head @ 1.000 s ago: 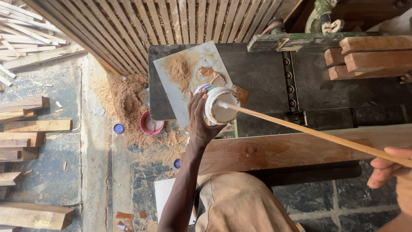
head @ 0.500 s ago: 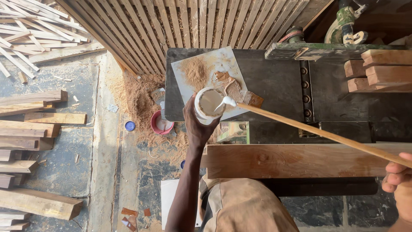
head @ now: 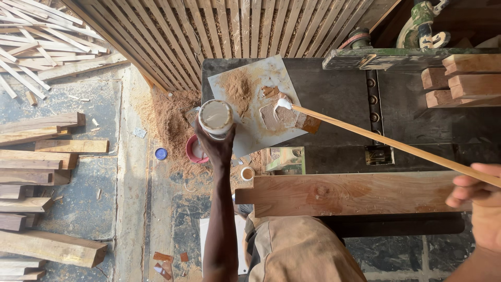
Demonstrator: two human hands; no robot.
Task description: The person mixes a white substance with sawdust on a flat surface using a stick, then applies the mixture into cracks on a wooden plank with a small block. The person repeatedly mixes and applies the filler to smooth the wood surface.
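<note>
Stick tip has left the glue tub (head: 215, 117), now clasped in the left hand (head: 216, 149) beside the sawdust sheet (head: 261, 136); right hand (head: 477, 196) pinches the long, light, whippy stick (head: 386, 142) at its far end, white blob probably drippy.

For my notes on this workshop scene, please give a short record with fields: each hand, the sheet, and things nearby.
left hand: holds a round white container, open top facing the camera
right hand: grips a long wooden stick
stick tip: carries white paste, touching the sheet
sheet: lies on the dark machine table, bears a sawdust pile and a paste patch
nearby: plank, red bowl on the floor
</note>
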